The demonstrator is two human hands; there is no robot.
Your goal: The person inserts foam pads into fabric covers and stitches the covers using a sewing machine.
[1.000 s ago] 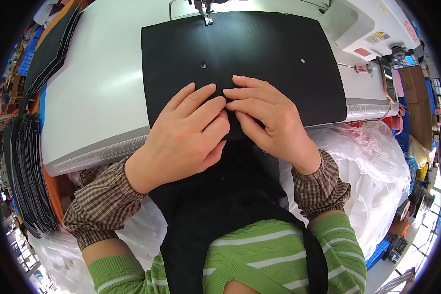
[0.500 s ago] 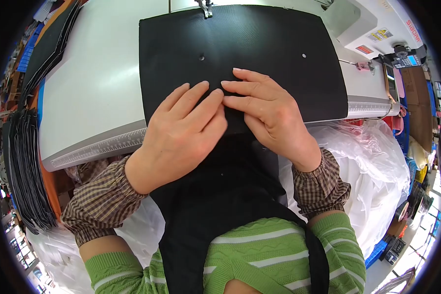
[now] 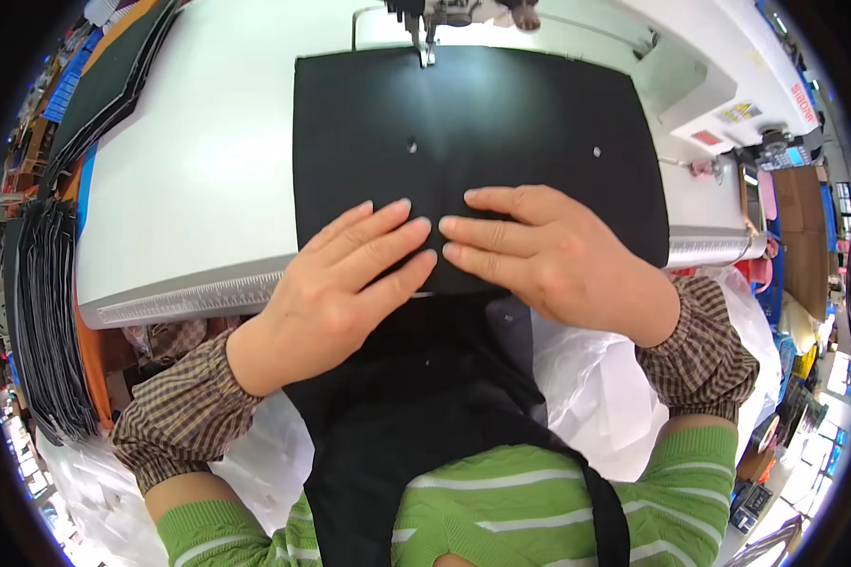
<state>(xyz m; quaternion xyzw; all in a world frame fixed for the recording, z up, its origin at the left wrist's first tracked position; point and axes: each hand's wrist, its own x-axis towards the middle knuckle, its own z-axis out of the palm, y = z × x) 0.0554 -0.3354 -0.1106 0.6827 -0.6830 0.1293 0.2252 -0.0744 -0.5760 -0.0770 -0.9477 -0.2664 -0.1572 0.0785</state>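
Note:
A black fabric panel (image 3: 511,123) with two small holes lies flat on the white sewing table, its far edge by the presser foot (image 3: 427,57). On the panel's near left part rests my left hand (image 3: 345,288), fingers stretched out and pointing at the middle. My right hand (image 3: 558,255) lies on the near right part, its fingers extended toward the left one. A small gap separates the fingertips of the two hands. Neither hand grips anything; both press flat on the panel. The panel's near edge is partly hidden under my hands.
The sewing machine (image 3: 709,57) arches over the far right. A ruler strip (image 3: 199,295) runs along the table's front edge. Stacks of black pieces (image 3: 43,321) stand at the left, with more above. White plastic sheeting (image 3: 596,378) hangs below the table.
My hands, close together before, now lie flatter with the right one shifted right and nearer to me. The panel appears lower in view, and more of the machine head shows.

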